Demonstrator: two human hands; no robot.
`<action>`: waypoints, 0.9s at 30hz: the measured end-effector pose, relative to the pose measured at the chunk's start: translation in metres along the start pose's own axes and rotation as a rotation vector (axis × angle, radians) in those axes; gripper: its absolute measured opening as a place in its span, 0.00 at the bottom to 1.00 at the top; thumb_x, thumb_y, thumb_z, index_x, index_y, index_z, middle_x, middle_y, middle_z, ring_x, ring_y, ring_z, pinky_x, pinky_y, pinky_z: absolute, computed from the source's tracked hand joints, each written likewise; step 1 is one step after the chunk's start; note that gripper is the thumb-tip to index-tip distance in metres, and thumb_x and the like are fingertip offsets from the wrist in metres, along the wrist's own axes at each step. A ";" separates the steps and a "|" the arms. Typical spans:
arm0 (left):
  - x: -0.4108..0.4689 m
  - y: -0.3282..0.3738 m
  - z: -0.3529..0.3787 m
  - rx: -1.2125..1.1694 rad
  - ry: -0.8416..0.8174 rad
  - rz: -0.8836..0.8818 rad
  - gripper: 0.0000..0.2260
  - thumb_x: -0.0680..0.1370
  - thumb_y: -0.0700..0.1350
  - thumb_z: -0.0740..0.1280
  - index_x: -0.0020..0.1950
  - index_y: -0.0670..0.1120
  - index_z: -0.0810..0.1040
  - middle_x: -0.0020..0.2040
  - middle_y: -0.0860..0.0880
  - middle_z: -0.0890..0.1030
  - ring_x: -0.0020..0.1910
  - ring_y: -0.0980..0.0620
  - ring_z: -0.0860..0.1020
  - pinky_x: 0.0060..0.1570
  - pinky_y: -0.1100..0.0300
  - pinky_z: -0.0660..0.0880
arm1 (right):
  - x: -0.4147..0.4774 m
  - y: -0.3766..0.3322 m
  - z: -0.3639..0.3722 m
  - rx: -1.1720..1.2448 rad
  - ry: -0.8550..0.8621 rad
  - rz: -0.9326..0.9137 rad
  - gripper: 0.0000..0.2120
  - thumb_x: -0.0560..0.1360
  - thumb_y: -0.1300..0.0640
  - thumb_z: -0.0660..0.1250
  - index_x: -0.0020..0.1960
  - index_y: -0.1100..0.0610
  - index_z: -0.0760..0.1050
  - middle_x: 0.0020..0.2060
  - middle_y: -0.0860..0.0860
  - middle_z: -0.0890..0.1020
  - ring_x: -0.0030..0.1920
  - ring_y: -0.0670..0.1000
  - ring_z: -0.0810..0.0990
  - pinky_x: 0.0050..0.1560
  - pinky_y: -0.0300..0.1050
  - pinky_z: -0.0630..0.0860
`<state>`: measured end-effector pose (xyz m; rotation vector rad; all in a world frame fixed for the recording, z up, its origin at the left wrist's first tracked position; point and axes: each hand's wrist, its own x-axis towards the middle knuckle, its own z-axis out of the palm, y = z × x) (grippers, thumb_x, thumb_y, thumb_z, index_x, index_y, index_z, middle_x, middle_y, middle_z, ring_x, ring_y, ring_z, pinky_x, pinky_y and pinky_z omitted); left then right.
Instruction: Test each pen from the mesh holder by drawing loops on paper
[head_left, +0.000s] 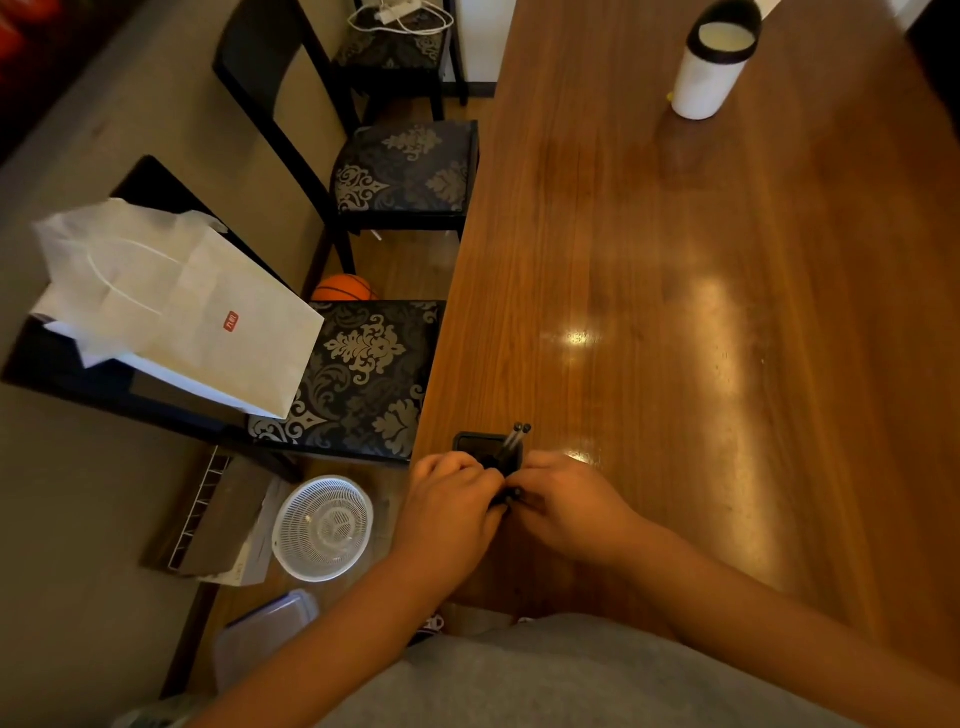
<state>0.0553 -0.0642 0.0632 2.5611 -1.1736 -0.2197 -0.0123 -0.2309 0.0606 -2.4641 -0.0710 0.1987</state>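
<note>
Closest to us, the grey shirt (571, 675). Just beyond it, left hand (451, 501) and right hand (569, 501) are together, fingers curled and pinching a small dark item (511, 492); we can't make out what it is. Touching their knuckles, the black mesh holder (475, 442) stands upright near the table (675, 312) edge, with two dark pens (515, 440) leaning right.

The bench (675, 312) is brown wood, smooth and glossy, throwing back bright glare. The chair seat (374, 358) is patterned cloth. The bag (182, 317) is matt white paper, creased. The colander (323, 527) is white slotted plastic. The mesh holder (471, 442) looks black and matt.
</note>
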 end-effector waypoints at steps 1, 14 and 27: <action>0.000 0.000 -0.001 0.008 -0.002 0.004 0.08 0.68 0.49 0.75 0.44 0.52 0.80 0.41 0.56 0.81 0.50 0.52 0.78 0.52 0.52 0.70 | 0.000 0.000 0.000 0.002 0.001 -0.003 0.11 0.73 0.57 0.66 0.53 0.56 0.82 0.49 0.51 0.81 0.49 0.53 0.80 0.45 0.49 0.78; 0.001 -0.003 -0.006 0.064 -0.054 0.074 0.08 0.72 0.52 0.71 0.48 0.51 0.80 0.45 0.55 0.82 0.56 0.51 0.76 0.59 0.53 0.64 | -0.002 -0.002 0.001 -0.013 -0.018 0.024 0.15 0.71 0.51 0.66 0.56 0.53 0.80 0.50 0.49 0.80 0.49 0.49 0.77 0.46 0.44 0.77; -0.032 -0.021 -0.028 -0.328 0.184 -0.063 0.12 0.75 0.57 0.65 0.55 0.53 0.78 0.51 0.57 0.79 0.55 0.60 0.73 0.54 0.65 0.69 | -0.029 0.010 -0.017 0.107 0.154 0.172 0.16 0.74 0.56 0.67 0.60 0.43 0.73 0.46 0.37 0.74 0.46 0.39 0.75 0.42 0.36 0.74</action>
